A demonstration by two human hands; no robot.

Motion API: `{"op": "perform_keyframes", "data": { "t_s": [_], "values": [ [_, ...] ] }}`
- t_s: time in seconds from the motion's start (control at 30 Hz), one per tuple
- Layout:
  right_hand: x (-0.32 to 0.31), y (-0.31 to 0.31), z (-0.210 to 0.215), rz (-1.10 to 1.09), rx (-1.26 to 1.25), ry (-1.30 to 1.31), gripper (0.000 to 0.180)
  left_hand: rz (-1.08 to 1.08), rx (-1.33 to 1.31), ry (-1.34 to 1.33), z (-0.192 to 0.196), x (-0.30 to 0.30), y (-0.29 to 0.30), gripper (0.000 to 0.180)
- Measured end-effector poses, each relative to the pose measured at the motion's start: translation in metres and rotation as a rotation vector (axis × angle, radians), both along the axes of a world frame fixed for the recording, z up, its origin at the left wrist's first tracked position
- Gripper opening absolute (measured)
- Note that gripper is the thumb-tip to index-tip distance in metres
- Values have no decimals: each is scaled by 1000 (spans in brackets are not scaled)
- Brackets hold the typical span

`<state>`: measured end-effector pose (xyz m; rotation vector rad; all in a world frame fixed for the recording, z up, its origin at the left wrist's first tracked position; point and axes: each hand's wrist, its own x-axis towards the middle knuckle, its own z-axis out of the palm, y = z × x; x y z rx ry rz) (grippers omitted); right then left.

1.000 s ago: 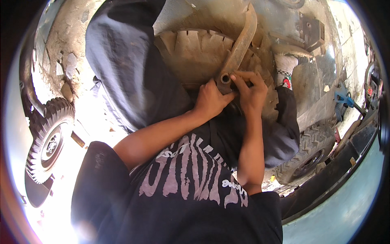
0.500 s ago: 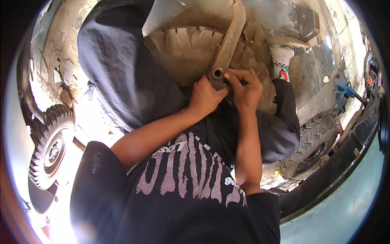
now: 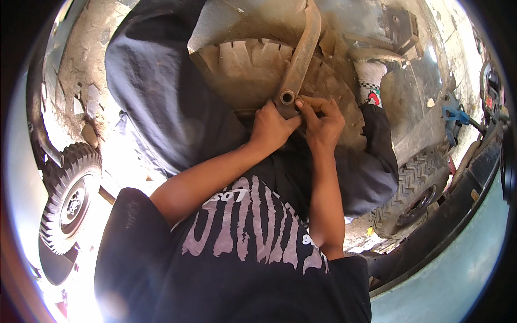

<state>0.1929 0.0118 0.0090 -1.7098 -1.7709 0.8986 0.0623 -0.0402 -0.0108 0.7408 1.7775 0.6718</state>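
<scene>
A long, rusty metal arm (image 3: 302, 58) slants from the top of the view down to my hands and ends in a round eye with a ring-shaped bushing (image 3: 287, 97) in its hole. My left hand (image 3: 271, 127) is wrapped round the near end of the arm, just below the eye. At the eye's right side is my right hand (image 3: 325, 123), thumb and forefinger pinched together close to the bushing's rim. Whatever lies between those fingertips is too small or hidden to make out. Beneath the arm lies a large worn tyre (image 3: 242, 64), between my legs.
A mounted wheel (image 3: 72, 207) stands at the left and another tyre (image 3: 412, 194) at the right. Far right is a blue clamp-like tool (image 3: 455, 114). A rusty metal bracket (image 3: 401, 29) lies at upper right, beyond my foot. A pale blue panel (image 3: 447, 285) curves along the lower right.
My left hand keeps its grip on the metal arm. My right hand's fingers have shifted slightly at the eye's edge, and the whole view has moved a little.
</scene>
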Motion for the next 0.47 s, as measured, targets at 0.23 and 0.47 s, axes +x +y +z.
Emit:
{"op": "perform_keyframes", "data": {
  "t_s": [0.23,0.47],
  "values": [
    [26,-4,-11,-196,13,262,16,-21,54,17,7,-1,2,68],
    [32,-1,-4,-478,-277,574,19,36,-6,-151,-18,0,-4,77]
  ]
}}
